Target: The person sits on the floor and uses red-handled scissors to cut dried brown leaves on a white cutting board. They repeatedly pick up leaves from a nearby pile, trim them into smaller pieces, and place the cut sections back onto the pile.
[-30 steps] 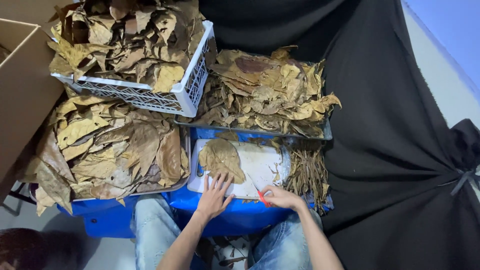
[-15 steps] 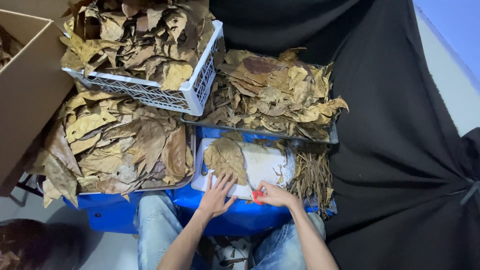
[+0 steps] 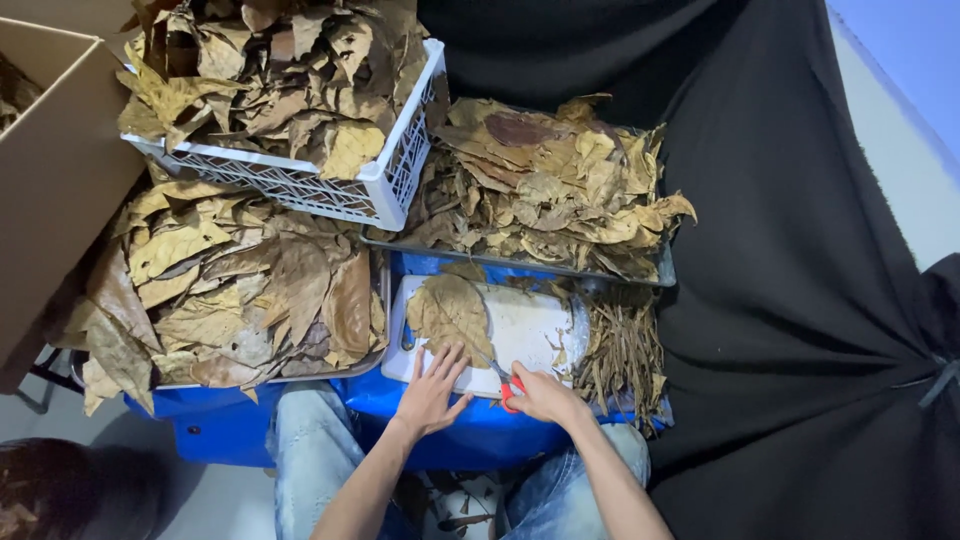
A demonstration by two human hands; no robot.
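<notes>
A large dry brown leaf (image 3: 450, 313) lies on a white cutting board (image 3: 530, 330) in front of me. My left hand (image 3: 432, 393) rests flat with spread fingers on the leaf's near edge. My right hand (image 3: 543, 393) grips red-handled scissors (image 3: 503, 381), whose blades point toward the leaf's stem end. Both forearms reach up from the bottom of the view over my knees in blue jeans.
A pile of cut stems (image 3: 622, 350) lies right of the board. A metal tray of dry leaves (image 3: 545, 190) sits behind it, another leaf heap (image 3: 230, 290) at left, a white basket of leaves (image 3: 290, 90) above, a cardboard box (image 3: 50, 190) far left. Black cloth (image 3: 800, 250) covers the right.
The view has shifted slightly. My hands stay on the leaf and scissors at the board's near edge, the right hand edging a little closer to the leaf.
</notes>
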